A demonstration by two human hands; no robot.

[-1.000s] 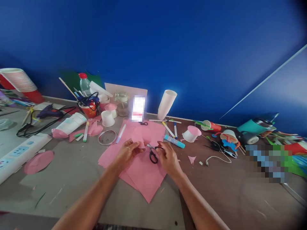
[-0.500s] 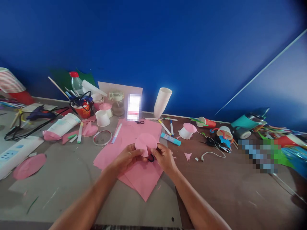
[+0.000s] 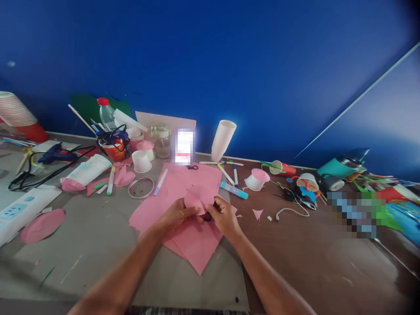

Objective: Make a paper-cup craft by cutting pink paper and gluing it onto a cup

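A round pink paper disc [image 3: 198, 199] with a cut from its edge to the middle is held up between both hands, above a stack of pink paper sheets [image 3: 197, 253]. My left hand [image 3: 179, 215] pinches its left edge, thumb on top. On the other side my right hand [image 3: 223, 215] grips the right edge by the cut, thumb and fingers pressed together. The two edges of the cut now meet or overlap. Just under the disc a dark loop [image 3: 207, 216] shows, mostly hidden; what it belongs to I cannot tell.
Left of the sheets lie a tape roll [image 3: 141, 188], markers and a power strip [image 3: 19, 212]. Behind stand a glass jar [image 3: 161, 142] and stacked white cups [image 3: 223, 140]. A glue stick [image 3: 233, 190], a pink-topped cup [image 3: 257, 180] and a cable [image 3: 292, 212] lie to the right.
The open wedge in the pink paper disc has closed, its cut edges drawn together by my fingers. Both hands keep their grip on it. The view has shifted slightly.
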